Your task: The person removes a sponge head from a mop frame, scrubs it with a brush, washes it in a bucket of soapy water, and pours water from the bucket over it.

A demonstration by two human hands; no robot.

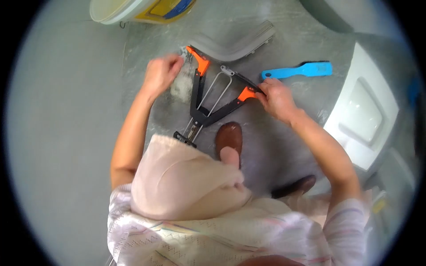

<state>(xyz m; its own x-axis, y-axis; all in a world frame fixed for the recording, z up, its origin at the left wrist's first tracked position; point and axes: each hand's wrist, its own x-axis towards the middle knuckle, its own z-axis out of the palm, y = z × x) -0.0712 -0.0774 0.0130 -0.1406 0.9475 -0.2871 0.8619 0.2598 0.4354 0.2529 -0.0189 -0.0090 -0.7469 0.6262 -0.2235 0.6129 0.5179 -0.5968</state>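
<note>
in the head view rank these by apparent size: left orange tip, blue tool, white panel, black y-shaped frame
Largest to smallest:
white panel
black y-shaped frame
blue tool
left orange tip

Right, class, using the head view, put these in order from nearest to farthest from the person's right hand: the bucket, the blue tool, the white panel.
From the right hand:
1. Blue tool, just above the hand.
2. White panel, off to the right.
3. Bucket, at the upper left.
</note>
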